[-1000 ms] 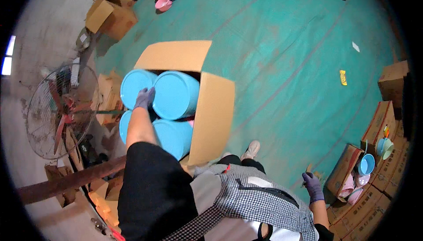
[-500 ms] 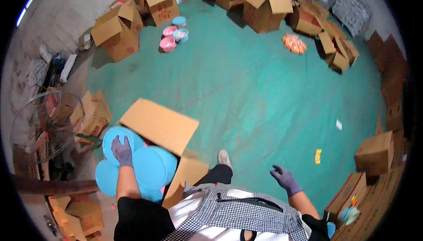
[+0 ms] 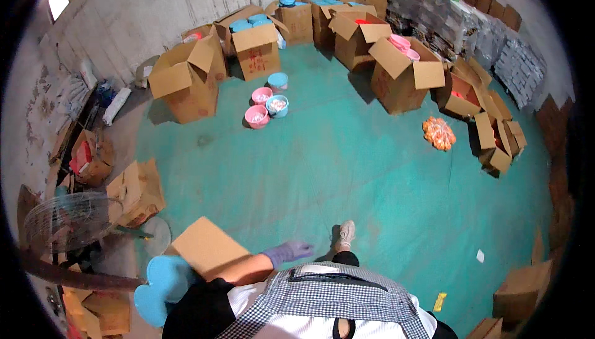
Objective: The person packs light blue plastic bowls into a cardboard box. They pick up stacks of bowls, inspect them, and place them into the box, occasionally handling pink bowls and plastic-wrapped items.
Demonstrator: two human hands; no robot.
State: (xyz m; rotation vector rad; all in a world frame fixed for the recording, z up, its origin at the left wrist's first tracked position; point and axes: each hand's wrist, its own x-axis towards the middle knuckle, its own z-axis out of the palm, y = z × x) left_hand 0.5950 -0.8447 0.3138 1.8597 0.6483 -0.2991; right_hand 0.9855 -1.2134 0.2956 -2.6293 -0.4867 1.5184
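My left hand (image 3: 289, 252), in a purple-grey glove, reaches across in front of my apron, with its fingers stretched out to the right. Nothing shows in it. My left forearm passes over an open cardboard box flap (image 3: 209, 249). Round blue tubs (image 3: 170, 278) stand at the lower left beside that flap, partly hidden by my black sleeve. My right hand is out of the picture; only a bit of dark sleeve shows at the lower right.
Pink and blue buckets (image 3: 258, 117) with small contents stand ahead on the green floor. Open cartons (image 3: 186, 84) line the far side. A bag of orange items (image 3: 439, 133) lies at the right. A wire-caged fan (image 3: 68, 221) stands at the left. A yellow packet (image 3: 440, 302) lies nearby.
My left hand has left the blue tub and swung right, in front of my body. My right hand has gone out of view. The view has tilted up, showing more of the far wall.
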